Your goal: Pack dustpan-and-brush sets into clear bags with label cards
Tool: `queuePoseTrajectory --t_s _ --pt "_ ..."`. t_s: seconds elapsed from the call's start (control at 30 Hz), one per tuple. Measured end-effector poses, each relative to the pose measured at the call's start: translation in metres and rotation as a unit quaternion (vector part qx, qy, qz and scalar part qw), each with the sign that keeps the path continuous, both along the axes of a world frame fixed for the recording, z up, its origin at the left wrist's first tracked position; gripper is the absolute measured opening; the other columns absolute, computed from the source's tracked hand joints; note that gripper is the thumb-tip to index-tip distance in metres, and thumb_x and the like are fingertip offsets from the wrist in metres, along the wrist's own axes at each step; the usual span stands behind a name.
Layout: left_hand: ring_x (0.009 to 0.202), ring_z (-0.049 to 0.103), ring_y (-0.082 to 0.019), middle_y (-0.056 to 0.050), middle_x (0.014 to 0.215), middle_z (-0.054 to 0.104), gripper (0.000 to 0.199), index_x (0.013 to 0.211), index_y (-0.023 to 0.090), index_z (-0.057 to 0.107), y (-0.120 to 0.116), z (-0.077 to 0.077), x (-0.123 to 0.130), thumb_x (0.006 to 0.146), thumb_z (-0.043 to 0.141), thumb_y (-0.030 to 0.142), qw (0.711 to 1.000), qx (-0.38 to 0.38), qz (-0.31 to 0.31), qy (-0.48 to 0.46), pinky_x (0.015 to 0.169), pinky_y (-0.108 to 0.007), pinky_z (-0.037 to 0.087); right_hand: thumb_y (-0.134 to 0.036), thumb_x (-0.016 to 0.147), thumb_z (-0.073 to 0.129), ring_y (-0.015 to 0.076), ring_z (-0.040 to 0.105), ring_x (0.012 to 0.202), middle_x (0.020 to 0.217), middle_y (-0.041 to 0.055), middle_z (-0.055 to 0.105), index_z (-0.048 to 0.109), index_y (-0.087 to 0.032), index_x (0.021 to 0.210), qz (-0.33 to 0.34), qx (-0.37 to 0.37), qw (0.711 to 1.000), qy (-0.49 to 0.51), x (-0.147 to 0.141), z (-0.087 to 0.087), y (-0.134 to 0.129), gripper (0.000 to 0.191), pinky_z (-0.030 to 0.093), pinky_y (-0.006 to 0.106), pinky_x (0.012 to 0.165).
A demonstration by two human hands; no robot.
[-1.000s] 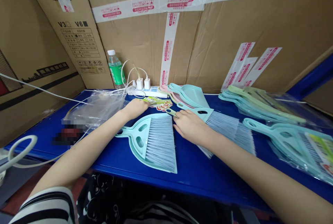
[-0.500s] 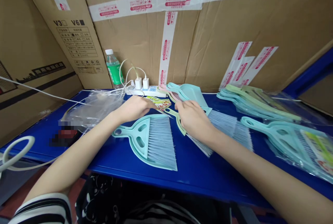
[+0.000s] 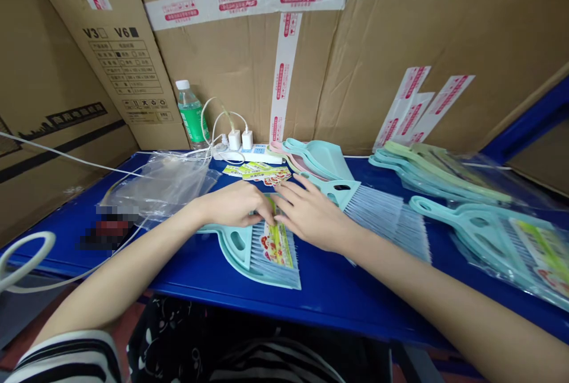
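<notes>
Head view: cardboard (image 3: 364, 74) backs the blue table (image 3: 355, 294); right fingers (image 3: 288, 192) spread, left fingers (image 3: 265, 207) at a label (image 3: 276, 246), grip unclear.

It looks like a small packing workshop: a smooth blue table (image 3: 355, 297) stands against walls of brown printed cardboard (image 3: 222, 69) joined with white, red-lettered tape (image 3: 281, 77). Repeated pale turquoise plastic dustpan-and-brush sets (image 3: 242, 261), a cluster of glossy green-and-yellow printed cards (image 3: 255, 171) and a crinkled clear plastic bag (image 3: 153, 190) suggest retail packaging.
</notes>
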State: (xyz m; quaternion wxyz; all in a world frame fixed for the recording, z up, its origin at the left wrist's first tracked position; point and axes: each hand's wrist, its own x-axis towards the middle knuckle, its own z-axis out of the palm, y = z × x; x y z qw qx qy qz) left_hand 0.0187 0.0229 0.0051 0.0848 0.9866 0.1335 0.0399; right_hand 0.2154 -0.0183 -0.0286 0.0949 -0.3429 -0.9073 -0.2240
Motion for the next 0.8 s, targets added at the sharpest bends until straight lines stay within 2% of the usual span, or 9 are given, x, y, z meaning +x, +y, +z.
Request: queuePoseTrajectory --t_s 0.13,0.23,0.37,0.43,0.6,0.8 --pt "0.084 0.07 -0.016 0.0 0.095 0.077 0.043 0.092 0.026 0.075 -0.003 0.003 -0.001 0.072 0.048 0.0 0.999 -0.013 0.006 0.032 0.072 -0.026 0.05 -0.036 0.099 0.039 0.0285 0.054 0.122 0.124 0.0177 0.065 0.065 -0.008 0.116 0.034 -0.041 0.999 0.001 0.001 -0.006 0.0 0.042 0.036 0.048 0.105" --pt "0.083 0.069 -0.016 -0.001 0.095 0.076 0.04 0.094 0.024 0.074 -0.005 0.003 0.0 0.075 0.047 0.001 0.999 -0.019 0.019 0.02 0.074 -0.027 0.05 -0.045 0.099 0.038 0.0287 0.054 0.123 0.128 0.017 0.063 0.063 -0.01 0.12 0.049 -0.061 0.997 0.002 0.003 -0.011 0.002 0.048 0.036 0.051 0.105" --pt "0.083 0.067 -0.016 -0.004 0.095 0.074 0.024 0.097 0.02 0.072 -0.002 0.002 0.0 0.088 0.05 0.014 0.999 0.008 0.041 -0.016 0.075 -0.028 0.049 -0.053 0.096 0.042 0.0298 0.055 0.121 0.125 0.0172 0.065 0.063 -0.008 0.12 0.058 -0.08 0.995 0.018 0.004 -0.013 0.003 0.055 0.035 0.051 0.107" --pt "0.083 0.066 -0.017 -0.005 0.093 0.073 0.017 0.095 0.02 0.071 0.0 0.001 -0.001 0.089 0.056 0.025 0.998 0.03 0.048 -0.011 0.075 -0.029 0.048 -0.054 0.095 0.043 0.03 0.056 0.119 0.122 0.0165 0.066 0.063 -0.008 0.12 0.059 -0.085 0.994 0.021 0.004 -0.013 0.003 0.056 0.034 0.05 0.108" --pt "0.083 0.064 -0.019 -0.007 0.092 0.068 0.027 0.094 0.017 0.067 0.006 -0.005 -0.002 0.084 0.067 0.042 0.996 0.072 0.06 0.002 0.072 -0.03 0.047 -0.056 0.094 0.043 0.0333 0.054 0.121 0.121 0.0189 0.066 0.062 -0.004 0.121 0.049 -0.083 0.995 0.024 0.004 -0.013 0.001 0.061 0.034 0.053 0.107" --pt "0.081 0.064 -0.02 -0.006 0.091 0.067 0.03 0.093 0.016 0.064 0.005 -0.009 -0.001 0.082 0.068 0.043 0.995 0.064 0.073 0.005 0.069 -0.029 0.046 -0.058 0.093 0.043 0.0357 0.048 0.128 0.122 0.0193 0.066 0.063 -0.004 0.121 0.04 -0.093 0.995 0.021 0.005 -0.013 0.0 0.064 0.032 0.054 0.109"
